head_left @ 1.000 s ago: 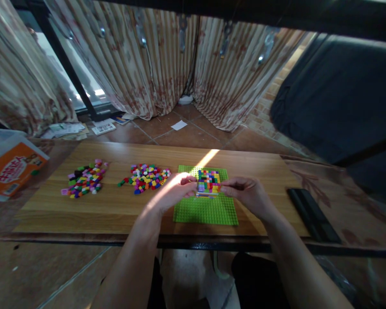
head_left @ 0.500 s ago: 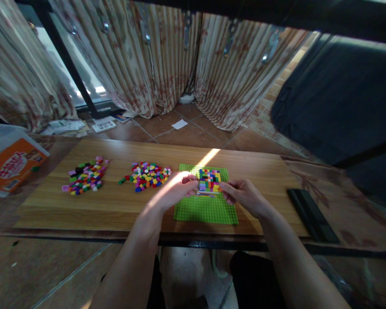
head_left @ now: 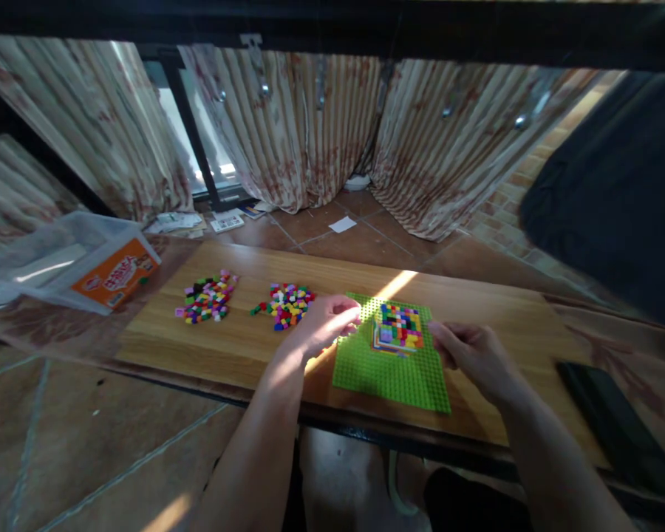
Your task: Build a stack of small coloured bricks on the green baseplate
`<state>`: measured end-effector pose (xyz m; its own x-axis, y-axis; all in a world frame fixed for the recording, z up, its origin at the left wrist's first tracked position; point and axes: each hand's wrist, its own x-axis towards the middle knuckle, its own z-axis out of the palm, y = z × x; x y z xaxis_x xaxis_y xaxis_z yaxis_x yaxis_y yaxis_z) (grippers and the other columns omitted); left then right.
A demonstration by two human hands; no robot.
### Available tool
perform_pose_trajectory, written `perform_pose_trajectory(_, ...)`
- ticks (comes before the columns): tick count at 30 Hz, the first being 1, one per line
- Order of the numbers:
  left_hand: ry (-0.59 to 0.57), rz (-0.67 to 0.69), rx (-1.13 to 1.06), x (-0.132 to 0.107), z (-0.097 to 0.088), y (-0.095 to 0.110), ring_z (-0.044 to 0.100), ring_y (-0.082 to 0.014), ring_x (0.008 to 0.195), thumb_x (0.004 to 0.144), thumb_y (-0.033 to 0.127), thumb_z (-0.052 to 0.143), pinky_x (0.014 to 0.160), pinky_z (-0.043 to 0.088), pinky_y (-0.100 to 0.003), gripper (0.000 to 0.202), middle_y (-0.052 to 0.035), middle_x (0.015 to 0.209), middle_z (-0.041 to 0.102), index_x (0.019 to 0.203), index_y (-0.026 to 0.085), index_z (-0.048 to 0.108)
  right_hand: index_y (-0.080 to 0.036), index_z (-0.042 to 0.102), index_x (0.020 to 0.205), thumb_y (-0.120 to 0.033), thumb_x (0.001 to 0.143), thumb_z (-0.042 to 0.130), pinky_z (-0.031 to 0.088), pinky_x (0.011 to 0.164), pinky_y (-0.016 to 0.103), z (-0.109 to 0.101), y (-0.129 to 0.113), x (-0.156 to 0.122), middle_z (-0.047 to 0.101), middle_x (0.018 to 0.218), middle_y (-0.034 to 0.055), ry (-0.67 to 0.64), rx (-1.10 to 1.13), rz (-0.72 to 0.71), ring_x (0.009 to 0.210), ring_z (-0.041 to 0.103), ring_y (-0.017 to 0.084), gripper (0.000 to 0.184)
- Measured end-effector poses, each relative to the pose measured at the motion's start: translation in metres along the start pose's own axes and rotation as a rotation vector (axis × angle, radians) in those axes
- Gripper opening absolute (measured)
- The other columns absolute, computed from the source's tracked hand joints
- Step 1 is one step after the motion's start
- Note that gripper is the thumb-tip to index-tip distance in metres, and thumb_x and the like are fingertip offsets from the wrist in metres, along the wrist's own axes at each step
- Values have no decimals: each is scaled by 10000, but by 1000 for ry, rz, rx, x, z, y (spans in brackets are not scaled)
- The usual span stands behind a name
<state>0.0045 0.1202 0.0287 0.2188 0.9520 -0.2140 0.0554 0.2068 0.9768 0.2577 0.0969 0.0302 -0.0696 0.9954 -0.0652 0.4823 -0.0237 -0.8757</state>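
While between left hand (head_left: pixel 328 322) and right hand (head_left: pixel 475 357), brick block (head_left: pixel 402 326) near both, narrow pinches, contents unclear.

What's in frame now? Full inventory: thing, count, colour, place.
wooden board: 1, brown, centre
baseplate: 1, green, on board
brick block: 1, multicoloured, on baseplate
brick heaps: 2, mixed colours, left on board
bin: 1, clear, orange label, left of board
flat object: 1, black, board's right end
curtains: several, beige striped, background
loose sheet: 1, white, floor behind board
papers: several, mostly white, back left
cover: 1, dark, right background
bar: 1, black, top edge
floor tiles: many, brown, around board
left hand: 1, bare, left of block
right hand: 1, bare, right of block
forearms: 2, bare, lower frame
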Motion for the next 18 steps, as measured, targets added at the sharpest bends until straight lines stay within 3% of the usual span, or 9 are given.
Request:
perform_pose_trajectory(3,156,41,82,-1,-28,1,559,-101,572,817,221,585,582,450,-235,105,-25,686,637,833,140,650,-197,524,496,-587,832,583,316,396,217,4,-15,-1,449,421,-31,89,53,-101,403,395,87,519)
perform_pose_trajectory(6,370,89,457,-4,-63,-5,565,-138,617,781,208,604,613,430,-255,95,-19,630,627,762,153,679,-201,511,468,-527,851,594,334,414,217,19,-32,-4,452,429,-25,160,67,-229,419,405,91,510)
perform_pose_trajectory(8,524,58,644,-8,-81,-10,583,-165,664,749,167,603,651,428,-273,88,-29,652,649,740,168,691,-202,503,457,-493,856,603,349,425,216,30,-40,-5,459,440,-23,192,65,-290,431,420,94,504)
perform_pose_trajectory(9,549,36,692,-10,-87,-12,594,-178,685,735,158,611,666,430,-282,94,-33,672,664,755,178,701,-202,505,459,-475,860,604,355,430,214,36,-42,-6,467,447,-23,200,62,-310,436,429,95,495)
perform_pose_trajectory(12,474,22,776,-13,-90,-17,614,-208,732,699,147,646,712,444,-313,165,-52,751,695,835,192,729,-204,537,489,-430,877,599,379,452,214,47,-42,-7,509,478,-21,200,40,-351,457,469,100,453)
perform_pose_trajectory(15,369,55,839,-14,-78,-18,613,-225,774,686,179,688,773,456,-342,223,-70,816,695,903,193,740,-205,583,534,-412,880,605,409,492,226,52,-37,-6,558,525,-14,185,5,-375,495,505,112,404)
perform_pose_trajectory(18,337,53,924,-14,-66,-17,609,-243,856,706,208,685,826,458,-359,214,-92,915,683,914,196,737,-207,598,543,-418,877,609,417,497,237,54,-35,-5,579,536,-10,192,-8,-385,497,512,118,395)
